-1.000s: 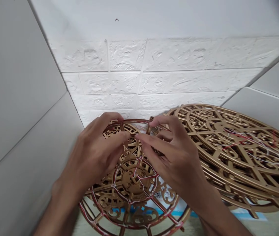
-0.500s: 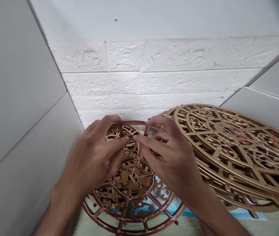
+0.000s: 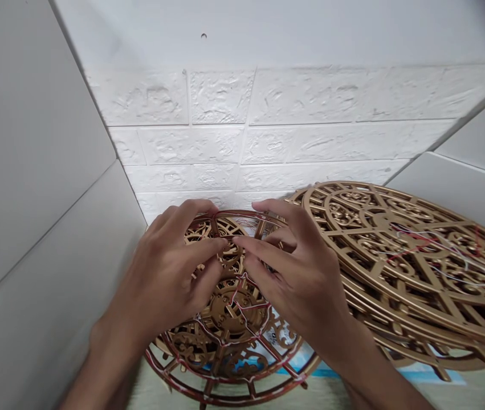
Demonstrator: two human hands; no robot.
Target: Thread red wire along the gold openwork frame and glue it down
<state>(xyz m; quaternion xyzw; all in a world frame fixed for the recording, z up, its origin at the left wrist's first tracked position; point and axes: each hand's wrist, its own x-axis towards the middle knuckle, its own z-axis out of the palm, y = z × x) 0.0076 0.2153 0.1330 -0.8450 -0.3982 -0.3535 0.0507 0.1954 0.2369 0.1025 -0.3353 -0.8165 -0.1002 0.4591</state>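
"What's closest to you?"
"Your frame, low in the middle above the table, its near rim towards you. Red and white wires run along its rings and near its hub."

"And my hands?"
"Both hold its far side, fingers curled and a narrow gap between your fingertips. Your left hand has one finger at the outer rim and another at an inner ring. Your right hand mirrors it at the inner ring, but its upper finger sits just above the outer rim. I can't tell how tightly you pinch; your fingers hide it."

"Anything changed?"
"Half a second ago that upper right finger was on the rim; now it's lifted. The frame has barely moved."

"What's further out?"
"A blue-and-white sheet partly under the frame, then to your right a stack of gold openwork discs with loose wires on top. Behind is the white brick-patterned wall."
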